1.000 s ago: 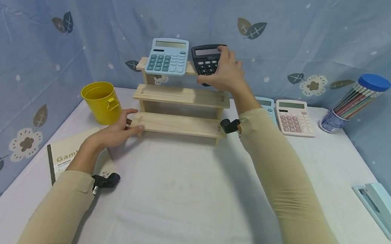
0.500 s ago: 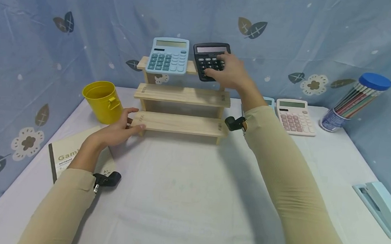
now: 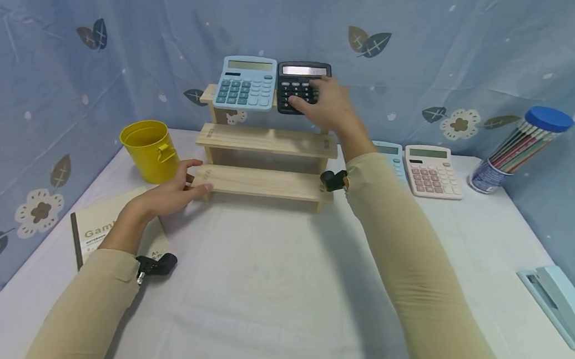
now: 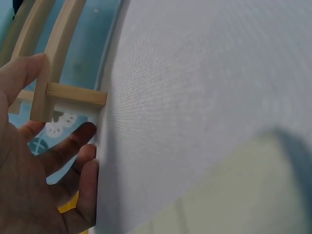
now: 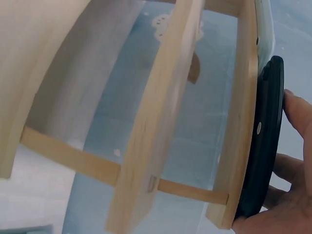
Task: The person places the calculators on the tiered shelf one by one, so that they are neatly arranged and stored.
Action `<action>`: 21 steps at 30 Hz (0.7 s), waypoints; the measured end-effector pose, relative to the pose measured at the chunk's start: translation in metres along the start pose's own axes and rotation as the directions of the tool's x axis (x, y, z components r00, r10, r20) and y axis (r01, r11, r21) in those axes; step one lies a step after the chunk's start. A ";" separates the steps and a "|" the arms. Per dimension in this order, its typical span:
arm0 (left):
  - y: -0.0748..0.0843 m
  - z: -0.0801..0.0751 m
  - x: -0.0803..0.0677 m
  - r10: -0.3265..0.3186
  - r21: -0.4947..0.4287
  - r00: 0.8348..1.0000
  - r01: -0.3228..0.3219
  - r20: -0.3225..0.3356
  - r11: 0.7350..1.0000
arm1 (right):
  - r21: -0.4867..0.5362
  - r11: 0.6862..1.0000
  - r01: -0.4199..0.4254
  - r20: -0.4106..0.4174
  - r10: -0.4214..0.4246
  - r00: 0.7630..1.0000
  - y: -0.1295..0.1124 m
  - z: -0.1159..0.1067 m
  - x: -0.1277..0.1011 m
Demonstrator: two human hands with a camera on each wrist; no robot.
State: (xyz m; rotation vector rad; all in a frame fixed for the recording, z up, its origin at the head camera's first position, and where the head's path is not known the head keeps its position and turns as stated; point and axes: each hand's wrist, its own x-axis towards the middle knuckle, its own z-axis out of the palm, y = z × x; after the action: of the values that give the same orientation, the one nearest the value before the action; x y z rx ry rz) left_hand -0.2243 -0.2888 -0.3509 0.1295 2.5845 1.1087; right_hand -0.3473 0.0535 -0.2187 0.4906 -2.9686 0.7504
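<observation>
1. Head view first: the right hand (image 3: 330, 104) is up on the black calculator (image 3: 299, 86), fingers curled over its right side and keys, so we'd call it a grip on it.
2. That black calculator sits on the top step of the wooden stepped shelf (image 3: 267, 140), leaning back, right beside the blue calculator (image 3: 246, 83) at its 9 o'clock. We think the two edges touch, but it's hard to tell from here.
3. Right wrist view shows the calculator edge-on as a dark slab (image 5: 265, 141) against the top plank, with fingertips (image 5: 295, 107) on its face.
4. The left hand (image 3: 171, 193) rests flat against the left end of the bottom step, fingers straight and slightly spread, not wrapped round anything. Left wrist view backs that up, with the thumb (image 4: 22, 73) lying on the wood.
5. Other stuff: yellow cup (image 3: 149, 149) at 10 o'clock from the left hand, notebook (image 3: 95, 228) under that wrist, pink calculator (image 3: 433, 172) and pencil tub (image 3: 522, 148) out at 3 o'clock of the shelf, light blue stapler (image 3: 559, 305) near the table's right edge.
</observation>
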 end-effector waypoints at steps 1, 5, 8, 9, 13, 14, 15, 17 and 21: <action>0.000 0.000 0.000 0.001 -0.002 1.000 -0.001 -0.001 1.000 | 0.000 1.000 -0.001 0.003 0.001 1.000 -0.001 0.001 0.000; -0.002 0.000 0.000 0.008 -0.012 1.000 -0.008 -0.002 1.000 | 0.014 1.000 -0.001 0.009 0.001 1.000 -0.003 0.004 0.000; -0.002 -0.001 0.001 0.006 -0.016 1.000 -0.006 0.002 1.000 | 0.026 1.000 0.002 0.003 -0.002 1.000 -0.003 0.005 -0.001; -0.001 -0.001 0.001 0.006 -0.014 1.000 -0.006 0.003 1.000 | 0.029 1.000 -0.002 0.000 0.002 1.000 -0.003 0.005 -0.002; 0.000 -0.001 0.001 -0.002 -0.009 1.000 0.002 -0.001 1.000 | 0.043 0.999 -0.007 -0.005 0.007 1.000 -0.003 0.006 -0.003; 0.000 -0.001 0.001 -0.002 -0.009 1.000 0.002 -0.002 1.000 | 0.048 0.999 -0.007 -0.008 0.007 1.000 -0.003 0.006 -0.003; 0.000 -0.001 0.001 -0.003 -0.010 1.000 0.003 -0.001 1.000 | 0.050 0.999 -0.004 -0.010 0.005 1.000 -0.003 0.007 -0.003; 0.000 0.000 0.002 -0.004 -0.015 1.000 0.004 -0.001 1.000 | 0.056 0.998 0.003 -0.013 -0.002 1.000 -0.002 0.007 -0.003; -0.001 0.000 0.003 -0.004 -0.019 1.000 0.004 -0.001 1.000 | 0.063 0.998 0.026 -0.015 -0.025 1.000 0.001 0.009 -0.004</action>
State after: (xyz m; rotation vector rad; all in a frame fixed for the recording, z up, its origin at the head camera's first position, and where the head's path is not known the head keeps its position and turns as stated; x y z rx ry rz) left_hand -0.2267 -0.2885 -0.3524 0.1193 2.5732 1.1322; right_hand -0.3435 0.0514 -0.2275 0.5239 -2.9277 0.8435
